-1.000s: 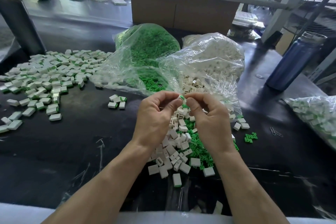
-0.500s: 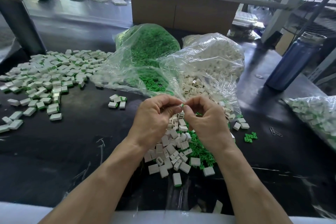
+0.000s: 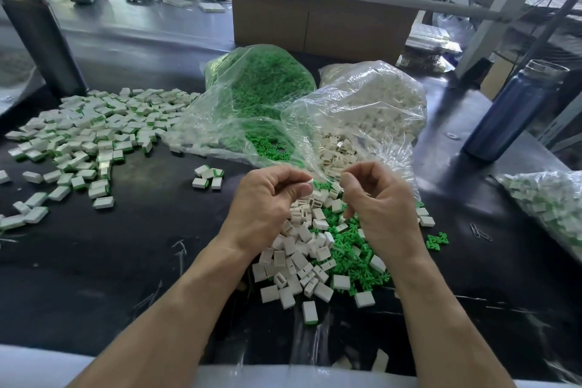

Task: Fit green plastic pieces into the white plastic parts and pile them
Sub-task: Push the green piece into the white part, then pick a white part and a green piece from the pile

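A broad pile of finished white-and-green plastic blocks lies far left, yet near heaps of loose white plastic housings and green plastic inserts remain — left hand pinches a small white piece, right hand curled, contents unclear.

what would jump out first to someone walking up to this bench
Two bare hands meet mid-table: the left hand pinches a small white part, the right hand is curled beside it. Under them lies a mixed heap of white and green pieces. Behind sit a bag of green pieces and a bag of white parts, with the finished pile far left.
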A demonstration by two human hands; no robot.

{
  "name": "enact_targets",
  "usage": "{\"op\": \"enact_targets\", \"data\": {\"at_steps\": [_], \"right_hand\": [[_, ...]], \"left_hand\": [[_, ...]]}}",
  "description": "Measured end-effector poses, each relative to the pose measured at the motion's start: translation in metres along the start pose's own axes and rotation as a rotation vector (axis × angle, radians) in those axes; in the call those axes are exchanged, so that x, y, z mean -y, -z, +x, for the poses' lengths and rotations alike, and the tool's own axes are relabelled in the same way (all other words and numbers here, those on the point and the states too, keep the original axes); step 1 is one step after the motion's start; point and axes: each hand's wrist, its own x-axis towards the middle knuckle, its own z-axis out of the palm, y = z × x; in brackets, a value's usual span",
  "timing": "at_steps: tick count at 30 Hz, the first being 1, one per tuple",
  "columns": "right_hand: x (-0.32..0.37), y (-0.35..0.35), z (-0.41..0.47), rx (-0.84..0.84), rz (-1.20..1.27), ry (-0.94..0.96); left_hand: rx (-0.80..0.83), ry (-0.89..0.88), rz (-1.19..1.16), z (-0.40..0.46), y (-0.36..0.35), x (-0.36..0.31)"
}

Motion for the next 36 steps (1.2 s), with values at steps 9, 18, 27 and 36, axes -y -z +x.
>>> {"op": "enact_targets", "data": {"at_steps": [9, 18, 27, 36], "right_hand": [[-0.006, -0.012, 0.0, 0.109, -0.076, -0.013], [-0.009, -0.01, -0.003, -0.054, -0.122, -0.065], [-0.009, -0.01, -0.005, -0.087, -0.263, -0.099], [-0.004, -0.008, -0.006, -0.057, -0.423, -0.113]], "left_hand": [[0.012, -0.005, 0.025, 0.001, -0.005, 0.002], [-0.165, 0.056, 0.415, 0.002, 0.01, 0.011], [-0.422, 0.195, 0.885, 0.015, 0.044, 0.013], [-0.477, 0.228, 0.987, 0.02, 0.055, 0.02]]}}
